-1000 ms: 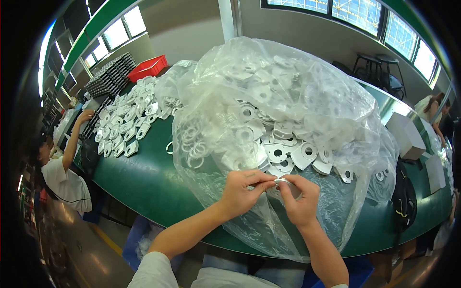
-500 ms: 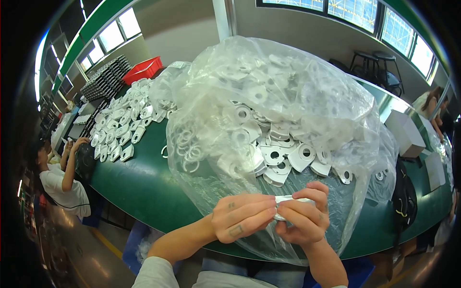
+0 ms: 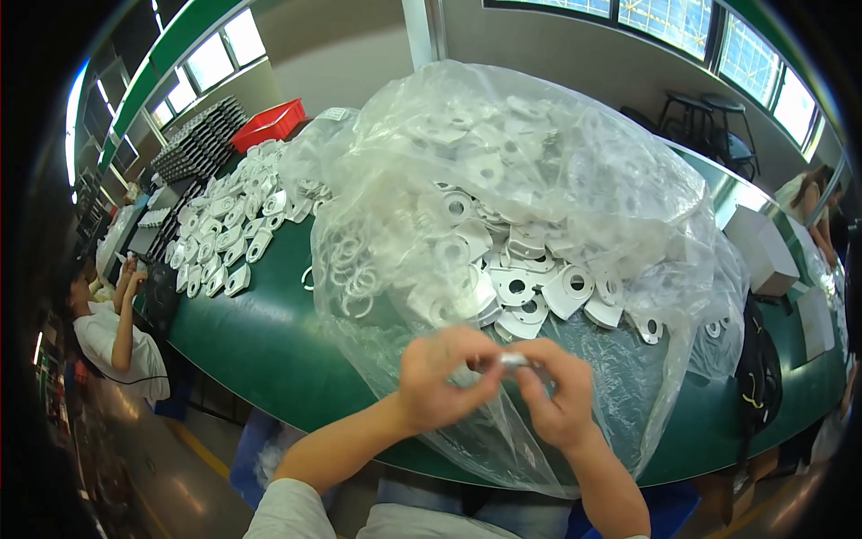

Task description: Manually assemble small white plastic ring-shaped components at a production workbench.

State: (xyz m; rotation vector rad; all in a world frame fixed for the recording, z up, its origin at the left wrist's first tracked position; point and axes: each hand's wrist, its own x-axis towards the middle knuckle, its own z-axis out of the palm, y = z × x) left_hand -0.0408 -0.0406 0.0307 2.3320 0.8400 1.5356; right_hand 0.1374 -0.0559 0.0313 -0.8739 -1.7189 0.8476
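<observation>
Both hands meet at the front of the table, holding a small white plastic part (image 3: 514,359) between them. My left hand (image 3: 442,377), smeared a little by motion, pinches its left end. The right end sits between the thumb and fingers of my right hand (image 3: 558,388). Most of the part is hidden by fingers. Just beyond the hands, white plastic parts with round holes (image 3: 567,289) spill from a large clear plastic bag (image 3: 620,193). White rings (image 3: 357,283) show through the bag's left side.
A pile of white parts (image 3: 235,225) covers the green table (image 3: 269,346) to the left, with a red bin (image 3: 269,124) and stacked grey trays (image 3: 199,139) behind. A person (image 3: 117,337) works at far left. A white box (image 3: 760,250) and black bag (image 3: 760,368) lie right.
My hands have turned and drawn in around the white part, so less of it shows. The fingers of my right hand, raised before, now curl down.
</observation>
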